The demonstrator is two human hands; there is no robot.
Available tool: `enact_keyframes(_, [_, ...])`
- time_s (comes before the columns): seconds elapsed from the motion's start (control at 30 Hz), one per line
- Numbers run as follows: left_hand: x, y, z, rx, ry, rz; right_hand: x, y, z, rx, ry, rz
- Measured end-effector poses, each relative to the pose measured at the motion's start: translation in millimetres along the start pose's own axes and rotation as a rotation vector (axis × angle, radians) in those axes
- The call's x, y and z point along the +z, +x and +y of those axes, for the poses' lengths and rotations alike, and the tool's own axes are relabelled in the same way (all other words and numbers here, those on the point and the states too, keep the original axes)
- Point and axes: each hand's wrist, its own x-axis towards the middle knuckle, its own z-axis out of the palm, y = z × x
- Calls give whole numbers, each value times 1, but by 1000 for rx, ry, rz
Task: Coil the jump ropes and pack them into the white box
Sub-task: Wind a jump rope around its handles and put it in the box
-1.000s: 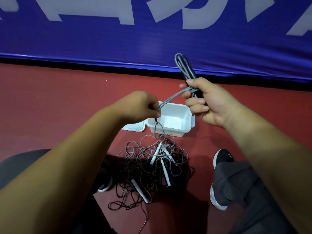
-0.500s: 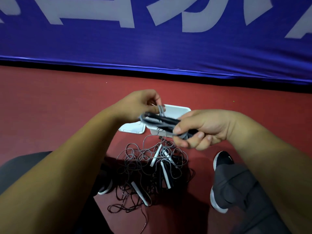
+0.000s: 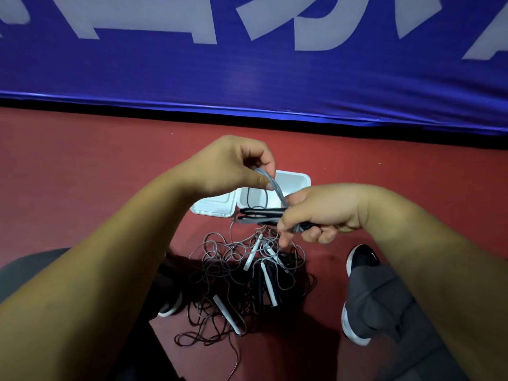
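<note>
My right hand grips the dark handles of a jump rope, which lie level and point left. My left hand pinches the grey cord of that rope, arching down to my right hand. Both hands hover over the near rim of the white box, which is open; a thin cord hangs into it. Its white lid lies flat to its left. On the red floor below sits a tangled pile of jump ropes with several black-and-white handles.
A blue banner with white lettering stands along the far edge of the red floor. My black shoes and grey trouser legs flank the rope pile on both sides.
My right hand came down from chest height and turned the handles from upright to level over the box. My left hand rose slightly, bending the cord into a loop.
</note>
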Motion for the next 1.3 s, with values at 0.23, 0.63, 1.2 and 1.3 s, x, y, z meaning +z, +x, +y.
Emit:
enact_keyframes(0.23, [-7, -7, -4, -98, 324, -129, -16, 20, 8, -81, 45, 410])
enact_keyframes(0.63, [19, -3, -19, -439, 62, 42, -12, 25, -10, -430, 485, 464])
enact_keyframes(1.2, [-10, 0, -13, -62, 166, 60, -28, -3, -18, -541, 764, 212])
enact_keyframes(1.3, [-6, -1, -16, -60, 472, 128, -24, 1, -14, -516, 724, 219])
